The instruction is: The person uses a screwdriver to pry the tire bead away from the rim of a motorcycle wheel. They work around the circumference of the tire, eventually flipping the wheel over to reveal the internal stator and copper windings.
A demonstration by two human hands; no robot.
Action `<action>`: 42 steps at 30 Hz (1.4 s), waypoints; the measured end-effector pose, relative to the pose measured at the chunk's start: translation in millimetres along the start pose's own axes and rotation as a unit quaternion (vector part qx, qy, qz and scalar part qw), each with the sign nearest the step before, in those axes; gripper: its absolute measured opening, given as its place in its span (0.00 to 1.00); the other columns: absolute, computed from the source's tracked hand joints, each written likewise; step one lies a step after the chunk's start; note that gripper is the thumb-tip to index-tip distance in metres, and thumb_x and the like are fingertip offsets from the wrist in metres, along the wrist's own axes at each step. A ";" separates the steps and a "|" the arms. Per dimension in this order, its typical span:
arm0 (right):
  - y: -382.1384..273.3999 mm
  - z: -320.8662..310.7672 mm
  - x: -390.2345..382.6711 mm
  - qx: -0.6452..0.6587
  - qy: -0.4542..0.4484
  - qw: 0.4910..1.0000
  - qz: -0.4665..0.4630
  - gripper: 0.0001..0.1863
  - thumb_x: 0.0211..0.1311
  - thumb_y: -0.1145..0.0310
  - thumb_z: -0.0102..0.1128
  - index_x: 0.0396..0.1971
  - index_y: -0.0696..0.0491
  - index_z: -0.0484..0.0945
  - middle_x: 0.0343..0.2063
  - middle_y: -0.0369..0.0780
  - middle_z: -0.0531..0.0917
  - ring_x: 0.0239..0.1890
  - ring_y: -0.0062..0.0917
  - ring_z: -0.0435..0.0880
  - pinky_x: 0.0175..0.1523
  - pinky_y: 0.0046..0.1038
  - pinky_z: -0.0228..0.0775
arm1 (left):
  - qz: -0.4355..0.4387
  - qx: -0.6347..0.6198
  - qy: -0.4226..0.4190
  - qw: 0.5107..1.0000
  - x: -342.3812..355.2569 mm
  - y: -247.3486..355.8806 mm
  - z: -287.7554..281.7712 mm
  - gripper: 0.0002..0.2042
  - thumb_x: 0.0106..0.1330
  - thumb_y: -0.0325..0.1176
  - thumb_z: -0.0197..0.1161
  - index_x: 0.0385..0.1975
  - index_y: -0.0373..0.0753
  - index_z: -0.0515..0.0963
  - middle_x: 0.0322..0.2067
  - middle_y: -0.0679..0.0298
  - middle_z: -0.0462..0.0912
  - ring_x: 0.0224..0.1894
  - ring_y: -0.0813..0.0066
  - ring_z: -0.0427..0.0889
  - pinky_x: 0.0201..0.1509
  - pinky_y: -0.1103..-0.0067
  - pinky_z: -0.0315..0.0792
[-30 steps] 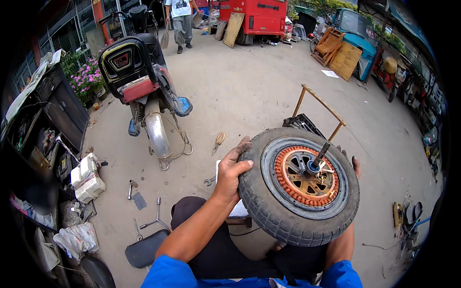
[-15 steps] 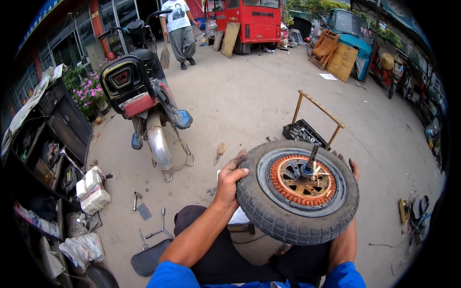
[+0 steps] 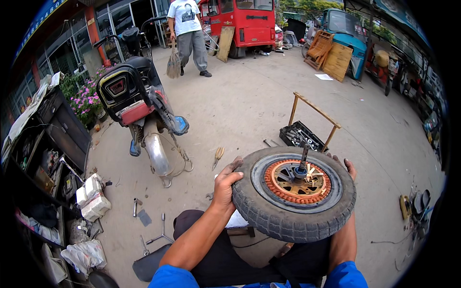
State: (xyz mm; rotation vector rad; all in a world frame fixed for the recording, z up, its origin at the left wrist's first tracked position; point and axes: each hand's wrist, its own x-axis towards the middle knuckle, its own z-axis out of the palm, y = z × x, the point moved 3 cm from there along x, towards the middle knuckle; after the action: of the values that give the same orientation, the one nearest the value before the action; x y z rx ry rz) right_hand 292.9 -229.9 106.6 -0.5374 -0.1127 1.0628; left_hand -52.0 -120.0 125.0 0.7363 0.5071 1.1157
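Both hands hold a motor wheel with a black treaded tyre above my lap, its open face tilted up. An orange copper winding ring shows inside the grey rim. From the centre a dark axle sticks up, with pale wires beside it. My left hand grips the tyre's left side, thumb on the sidewall. At the right side my right hand is wrapped round the tyre; only some fingertips show past the edge, and the palm is hidden.
Ahead stands a black toolbox with a wooden handle. Pliers, a three-armed wrench and a socket wrench lie on the concrete. An electric scooter is parked front left. A person holds a broom beyond it.
The wheel has dropped slightly and lies a little flatter in my hands. The person with the broom has come closer, and my view has shifted slightly.
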 end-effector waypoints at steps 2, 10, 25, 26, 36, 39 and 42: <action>-0.1 4.5 -4.8 0.000 0.003 1.000 -0.001 0.30 0.62 0.53 0.50 0.58 0.60 0.72 0.60 0.51 0.77 0.61 0.46 0.76 0.69 0.48 0.66 | -0.004 -0.001 -0.001 1.000 0.6 -0.8 -2.6 0.28 0.58 0.24 0.55 0.63 0.26 0.68 0.55 0.52 0.76 0.55 0.62 0.79 0.62 0.70 0.75; -1.6 7.4 -10.6 -0.007 0.003 1.000 -0.009 0.30 0.63 0.54 0.50 0.59 0.60 0.69 0.61 0.53 0.76 0.62 0.47 0.76 0.69 0.48 0.66 | -0.013 -0.009 0.001 1.000 3.0 -5.6 -7.0 0.25 0.58 0.24 0.55 0.59 0.28 0.71 0.53 0.53 0.77 0.54 0.62 0.79 0.61 0.70 0.75; -6.1 12.6 -20.1 -0.042 0.033 0.999 -0.011 0.31 0.64 0.53 0.47 0.60 0.60 0.68 0.60 0.52 0.77 0.60 0.47 0.77 0.67 0.46 0.68 | -0.034 -0.022 -0.010 0.999 2.7 -7.0 -7.3 0.28 0.59 0.25 0.56 0.62 0.25 0.68 0.52 0.50 0.78 0.53 0.62 0.80 0.59 0.70 0.75; -8.0 8.6 -16.8 -0.044 0.024 0.999 -0.009 0.31 0.65 0.53 0.47 0.61 0.60 0.67 0.60 0.52 0.77 0.60 0.47 0.77 0.67 0.46 0.68 | -0.035 -0.015 -0.011 0.999 2.2 -6.5 -5.8 0.28 0.59 0.26 0.55 0.62 0.26 0.68 0.52 0.49 0.77 0.54 0.61 0.79 0.61 0.69 0.74; -11.7 1.6 -17.9 -0.046 0.008 0.999 -0.007 0.25 0.61 0.53 0.56 0.49 0.59 0.74 0.56 0.50 0.79 0.58 0.45 0.78 0.66 0.48 0.69 | -0.053 -0.038 -0.001 0.998 6.0 -14.1 -12.1 0.23 0.60 0.25 0.56 0.57 0.27 0.71 0.50 0.51 0.79 0.51 0.62 0.80 0.59 0.70 0.75; -13.2 -3.6 -11.4 -0.024 0.017 1.000 0.004 0.28 0.63 0.53 0.48 0.51 0.62 0.75 0.55 0.51 0.81 0.55 0.46 0.80 0.64 0.46 0.71 | -0.058 -0.035 0.000 0.998 9.7 -18.2 -17.1 0.22 0.61 0.25 0.57 0.56 0.27 0.72 0.50 0.51 0.79 0.52 0.63 0.80 0.60 0.70 0.74; -13.4 -5.1 -12.0 -0.012 0.018 1.000 0.007 0.25 0.62 0.53 0.50 0.45 0.61 0.78 0.52 0.51 0.83 0.53 0.47 0.82 0.62 0.47 0.72 | -0.064 -0.037 0.004 0.997 11.4 -21.0 -19.6 0.21 0.61 0.26 0.57 0.55 0.27 0.73 0.50 0.52 0.79 0.52 0.63 0.80 0.60 0.70 0.74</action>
State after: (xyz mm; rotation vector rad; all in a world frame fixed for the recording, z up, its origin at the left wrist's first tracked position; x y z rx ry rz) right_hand 299.4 -246.9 110.4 -0.5793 -0.0903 1.0662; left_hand -48.5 -109.2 96.2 0.6273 0.5099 1.0122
